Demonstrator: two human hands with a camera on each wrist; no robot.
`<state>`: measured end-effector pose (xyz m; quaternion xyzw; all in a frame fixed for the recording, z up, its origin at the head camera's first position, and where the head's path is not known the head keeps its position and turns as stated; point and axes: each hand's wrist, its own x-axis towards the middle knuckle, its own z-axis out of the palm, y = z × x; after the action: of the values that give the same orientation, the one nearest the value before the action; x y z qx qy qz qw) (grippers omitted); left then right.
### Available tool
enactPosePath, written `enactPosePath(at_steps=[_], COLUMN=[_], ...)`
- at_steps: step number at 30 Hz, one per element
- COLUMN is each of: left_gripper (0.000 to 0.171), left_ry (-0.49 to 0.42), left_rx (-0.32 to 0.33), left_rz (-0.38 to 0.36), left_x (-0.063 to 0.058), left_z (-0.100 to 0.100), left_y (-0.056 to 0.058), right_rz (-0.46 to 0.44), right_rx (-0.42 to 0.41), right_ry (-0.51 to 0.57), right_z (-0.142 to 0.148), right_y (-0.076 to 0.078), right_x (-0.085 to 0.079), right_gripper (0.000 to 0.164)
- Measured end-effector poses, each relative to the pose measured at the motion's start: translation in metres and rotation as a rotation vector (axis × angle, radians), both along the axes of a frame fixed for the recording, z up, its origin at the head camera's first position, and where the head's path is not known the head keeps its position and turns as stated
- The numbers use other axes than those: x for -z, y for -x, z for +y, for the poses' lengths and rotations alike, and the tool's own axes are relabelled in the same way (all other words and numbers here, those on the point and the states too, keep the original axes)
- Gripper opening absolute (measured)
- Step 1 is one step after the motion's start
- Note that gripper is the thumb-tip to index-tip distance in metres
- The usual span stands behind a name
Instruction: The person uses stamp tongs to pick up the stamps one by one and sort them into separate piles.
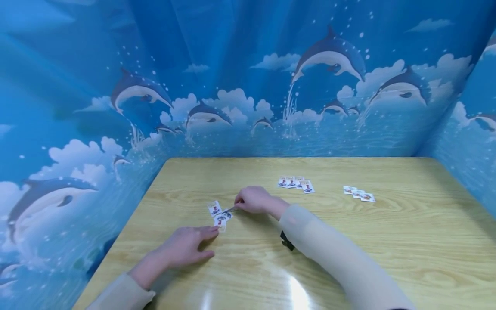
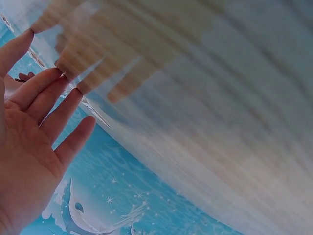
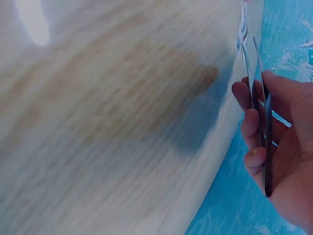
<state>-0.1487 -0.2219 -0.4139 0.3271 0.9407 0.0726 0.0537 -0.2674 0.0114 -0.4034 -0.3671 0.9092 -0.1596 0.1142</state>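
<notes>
My right hand (image 1: pixel 255 199) holds a pair of metal tweezers (image 3: pixel 267 132), fingers curled round them. In the right wrist view the tweezer tips stand apart. From the head view the tweezers reach the small overlapping printed cards (image 1: pixel 214 208) on the left of the table; whether they grip one cannot be told. Fingertips of my left hand (image 1: pixel 185 246) rest at the lower edge of the nearest card (image 1: pixel 220 223). The left wrist view shows the left fingers (image 2: pixel 43 100) nearly straight and spread, tips on the tabletop.
On the wooden table (image 1: pixel 387 241), a row of overlapping cards (image 1: pixel 291 182) lies beyond my right hand. Another overlapping row (image 1: pixel 358 194) lies farther right. A small black object (image 1: pixel 287 241) shows beside my right sleeve. A dolphin-patterned blue curtain (image 1: pixel 240 64) surrounds the table's back and sides.
</notes>
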Motion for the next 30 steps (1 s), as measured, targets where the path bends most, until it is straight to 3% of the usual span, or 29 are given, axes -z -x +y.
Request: enactPosePath(at_steps=[13,22,30], left_gripper=[0.056,0.056,0.056], left_ry=[-0.001,-0.003,0.002], left_rx=[0.015,0.018,0.012], left_rz=[0.021,0.018,0.013], left_x=[0.0,0.002,0.0], left_z=[-0.002,-0.001,-0.001], left_y=[0.002,0.003,0.002], right_rz=[-0.043,0.005,0.055], right_rx=[-0.023,-0.073,-0.066], right_ry=[-0.07,-0.104,-0.114], right_z=[-0.006,-0.016,-0.02], right_y=[0.008,0.015,0.014], right_x=[-0.01,-0.012,-0.01], right_gripper=[0.019,0.016,0.015])
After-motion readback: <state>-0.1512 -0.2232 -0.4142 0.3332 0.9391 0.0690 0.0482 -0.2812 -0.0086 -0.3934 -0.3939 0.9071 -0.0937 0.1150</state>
